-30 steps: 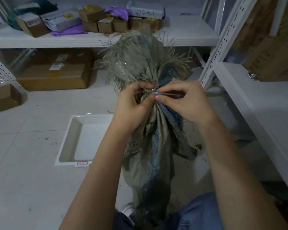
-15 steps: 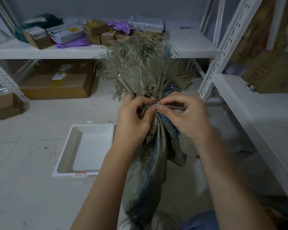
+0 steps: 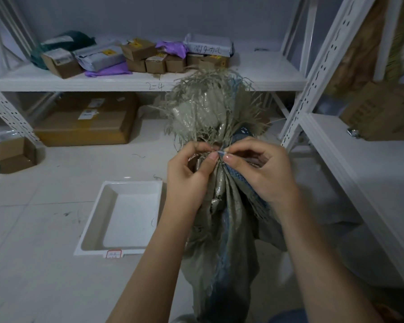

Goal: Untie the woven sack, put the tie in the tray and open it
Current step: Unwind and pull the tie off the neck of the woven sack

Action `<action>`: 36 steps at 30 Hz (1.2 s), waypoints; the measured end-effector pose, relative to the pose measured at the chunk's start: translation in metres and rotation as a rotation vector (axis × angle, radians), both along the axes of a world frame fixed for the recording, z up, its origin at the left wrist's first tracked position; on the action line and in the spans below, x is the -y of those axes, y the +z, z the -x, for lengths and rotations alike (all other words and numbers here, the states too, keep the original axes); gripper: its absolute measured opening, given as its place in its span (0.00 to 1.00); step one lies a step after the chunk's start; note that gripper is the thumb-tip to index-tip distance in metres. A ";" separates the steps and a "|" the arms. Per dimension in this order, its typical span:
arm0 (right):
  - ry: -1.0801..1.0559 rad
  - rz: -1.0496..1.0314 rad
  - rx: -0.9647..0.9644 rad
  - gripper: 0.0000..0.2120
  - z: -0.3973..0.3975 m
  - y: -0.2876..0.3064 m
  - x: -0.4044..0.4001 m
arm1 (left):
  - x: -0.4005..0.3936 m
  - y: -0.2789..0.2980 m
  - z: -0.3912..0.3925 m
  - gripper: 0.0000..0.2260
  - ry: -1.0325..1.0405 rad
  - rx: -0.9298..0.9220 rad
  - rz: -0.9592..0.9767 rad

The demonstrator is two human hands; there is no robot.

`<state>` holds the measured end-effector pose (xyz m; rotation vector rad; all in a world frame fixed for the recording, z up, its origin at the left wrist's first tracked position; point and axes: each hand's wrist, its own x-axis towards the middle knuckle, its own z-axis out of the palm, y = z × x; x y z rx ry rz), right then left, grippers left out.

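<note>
Head view. Sack: woven, grey-tan with a blue stripe, upright at centre, neck bunched, frayed top fanning toward 12 o'clock. Tie: pale, thin, at the neck. Left hand: fingers pinching the tie. Right hand: fingers likewise pinching it from 3 o'clock. Tray: white, on the floor at 9 o'clock, just beside the sack. Shelf: at 12 o'clock, carrying boxes.
</note>
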<state>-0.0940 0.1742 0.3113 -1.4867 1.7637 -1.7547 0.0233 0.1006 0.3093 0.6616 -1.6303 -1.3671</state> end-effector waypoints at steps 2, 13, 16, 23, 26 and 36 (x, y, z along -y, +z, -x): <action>-0.015 0.008 -0.005 0.05 0.003 0.001 -0.002 | 0.001 0.001 -0.001 0.09 -0.043 0.014 0.071; -0.025 -0.071 -0.025 0.06 0.003 -0.001 0.001 | 0.002 -0.002 0.002 0.08 0.037 0.083 0.151; -0.013 -0.067 0.008 0.05 0.003 0.001 0.002 | 0.001 -0.002 0.004 0.05 0.033 0.070 0.137; -0.011 -0.034 0.046 0.05 0.003 0.005 0.000 | 0.002 -0.003 0.006 0.05 -0.008 -0.028 0.015; -0.017 -0.007 0.046 0.06 0.005 0.005 -0.001 | 0.003 0.002 0.002 0.05 -0.073 -0.021 0.094; -0.023 -0.026 -0.012 0.07 0.004 0.003 0.001 | 0.003 -0.002 0.006 0.11 -0.038 0.014 0.111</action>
